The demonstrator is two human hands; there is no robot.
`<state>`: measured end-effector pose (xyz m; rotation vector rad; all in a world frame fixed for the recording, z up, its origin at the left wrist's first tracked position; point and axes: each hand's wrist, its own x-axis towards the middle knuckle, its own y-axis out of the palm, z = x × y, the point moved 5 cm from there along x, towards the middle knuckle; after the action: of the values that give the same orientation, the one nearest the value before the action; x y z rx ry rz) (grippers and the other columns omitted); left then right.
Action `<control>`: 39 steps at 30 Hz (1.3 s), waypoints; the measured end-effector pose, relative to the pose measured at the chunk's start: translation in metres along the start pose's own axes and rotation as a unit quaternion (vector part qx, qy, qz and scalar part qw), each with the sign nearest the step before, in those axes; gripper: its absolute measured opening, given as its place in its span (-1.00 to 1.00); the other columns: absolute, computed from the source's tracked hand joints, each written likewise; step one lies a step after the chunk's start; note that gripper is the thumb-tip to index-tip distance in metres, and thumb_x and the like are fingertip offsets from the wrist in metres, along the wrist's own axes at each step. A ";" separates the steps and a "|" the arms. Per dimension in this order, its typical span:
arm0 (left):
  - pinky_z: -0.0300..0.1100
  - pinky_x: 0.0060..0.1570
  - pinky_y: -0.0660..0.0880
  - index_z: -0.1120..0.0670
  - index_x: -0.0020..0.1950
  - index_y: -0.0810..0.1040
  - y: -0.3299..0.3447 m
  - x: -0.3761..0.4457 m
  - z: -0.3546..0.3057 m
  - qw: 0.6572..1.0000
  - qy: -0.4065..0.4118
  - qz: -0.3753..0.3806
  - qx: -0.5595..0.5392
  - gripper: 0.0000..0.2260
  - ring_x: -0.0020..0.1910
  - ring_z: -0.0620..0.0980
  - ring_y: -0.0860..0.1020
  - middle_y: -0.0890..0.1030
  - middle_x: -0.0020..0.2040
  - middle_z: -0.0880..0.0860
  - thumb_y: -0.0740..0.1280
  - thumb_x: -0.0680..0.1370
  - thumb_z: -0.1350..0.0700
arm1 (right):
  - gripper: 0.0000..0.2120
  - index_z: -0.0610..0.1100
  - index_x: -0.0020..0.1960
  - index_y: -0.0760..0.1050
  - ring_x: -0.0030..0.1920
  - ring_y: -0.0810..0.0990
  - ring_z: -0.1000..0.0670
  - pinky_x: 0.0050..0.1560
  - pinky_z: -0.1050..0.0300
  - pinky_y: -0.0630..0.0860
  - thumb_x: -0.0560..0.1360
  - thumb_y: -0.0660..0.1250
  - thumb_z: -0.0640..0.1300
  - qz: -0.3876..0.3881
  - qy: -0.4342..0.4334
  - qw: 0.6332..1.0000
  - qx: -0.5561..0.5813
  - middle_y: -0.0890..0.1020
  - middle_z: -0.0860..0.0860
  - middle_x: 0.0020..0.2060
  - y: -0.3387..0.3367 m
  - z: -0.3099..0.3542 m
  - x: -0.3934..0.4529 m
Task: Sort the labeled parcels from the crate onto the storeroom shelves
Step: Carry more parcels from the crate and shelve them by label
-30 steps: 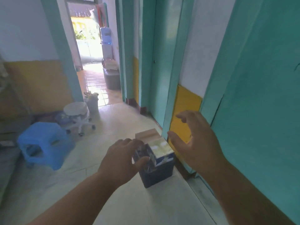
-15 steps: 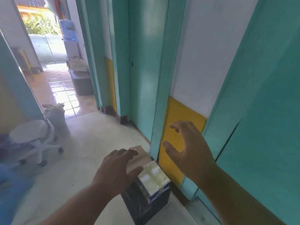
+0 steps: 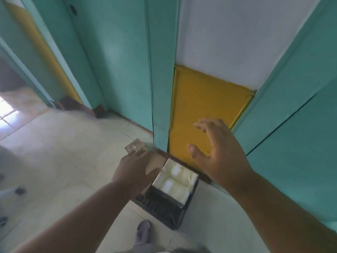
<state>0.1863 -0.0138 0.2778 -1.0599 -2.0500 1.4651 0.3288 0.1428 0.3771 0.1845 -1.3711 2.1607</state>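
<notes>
**Both hands go down to the crate**

While the dark crate (image 3: 165, 207) sits on the pale floor (image 3: 60, 161) by the yellow wall panel (image 3: 206, 114), 2 bare hands reach down toward it. The job now looks like picking a parcel out of the crate.

The left hand (image 3: 135, 170) is over the far left side of the crate. It lies over a brown cardboard parcel (image 3: 135, 146), and its fingers look bent down. I cannot tell if they touch the box or hold it, because the hand hides that part and the view is blurry. The right hand (image 3: 218, 152) hangs over the right side of the crate, in front of the yellow panel. Its fingers are spread wide and it holds nothing.

A white shiny wrapped parcel (image 3: 174, 179) fills the right half of the crate. It sits between the 2 hands and below them. The brown parcel is at the far end of the crate, mostly under the left hand.

To do this well, I think the person should pick 1 parcel and take it with both hands, 1 on each side. The shiny wrap may be slippery, so a firm hold low on the sides looks best. Lift straight up so it does not catch on the crate wall. No shelves are in view.
</notes>
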 end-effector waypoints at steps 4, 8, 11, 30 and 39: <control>0.00 0.22 0.44 -0.09 0.42 0.41 0.068 0.045 0.040 0.997 0.005 0.082 0.011 -0.53 0.31 0.11 0.44 0.50 0.37 0.01 0.36 0.53 -0.16 | -0.57 -0.20 0.28 0.50 0.20 0.54 -0.05 0.19 0.08 0.54 0.49 0.43 -0.04 0.045 0.098 0.994 -0.008 0.56 -0.10 0.20 0.066 -0.043 -0.011; 0.04 0.23 0.45 -0.09 0.44 0.38 0.162 0.086 0.072 0.987 0.011 0.158 0.031 -0.50 0.34 0.15 0.43 0.47 0.40 0.04 0.37 0.53 -0.14 | -0.57 -0.18 0.30 0.49 0.14 0.55 -0.07 0.07 0.05 0.58 0.49 0.45 -0.04 0.095 0.164 0.982 -0.021 0.56 -0.11 0.18 0.144 -0.102 -0.023; 0.05 0.20 0.44 -0.09 0.47 0.36 0.240 0.100 0.101 0.978 -0.022 0.209 0.015 -0.47 0.32 0.19 0.45 0.47 0.38 0.08 0.39 0.53 -0.11 | -0.58 -0.17 0.28 0.50 0.12 0.55 -0.07 -0.03 0.15 0.48 0.49 0.46 -0.05 0.138 0.210 0.968 -0.021 0.56 -0.11 0.16 0.211 -0.147 -0.048; -0.08 -0.18 0.45 0.06 0.22 0.48 0.427 0.136 0.161 0.945 -0.209 0.231 -0.101 -0.62 -0.04 0.09 0.48 0.44 0.06 0.06 0.38 0.49 -0.10 | -0.49 0.02 0.39 0.29 -0.07 0.46 -0.03 -0.34 0.22 0.29 0.53 0.40 0.08 0.241 0.541 0.805 0.025 0.42 -0.08 0.36 0.420 -0.310 -0.198; 0.04 0.13 0.54 -0.18 0.20 0.54 0.257 0.131 0.098 0.840 -0.248 0.221 -0.429 -0.37 0.05 0.10 0.60 0.63 0.07 0.06 0.63 0.17 0.03 | -0.46 0.00 0.44 0.28 0.08 0.50 0.02 -0.13 0.18 0.39 0.54 0.35 0.12 0.100 0.520 0.843 0.099 0.44 -0.06 0.37 0.252 -0.223 -0.136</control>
<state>0.1243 0.0684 -0.0089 -1.7086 -3.1526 1.0351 0.3479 0.2048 0.0197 -0.9642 -0.5287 1.9957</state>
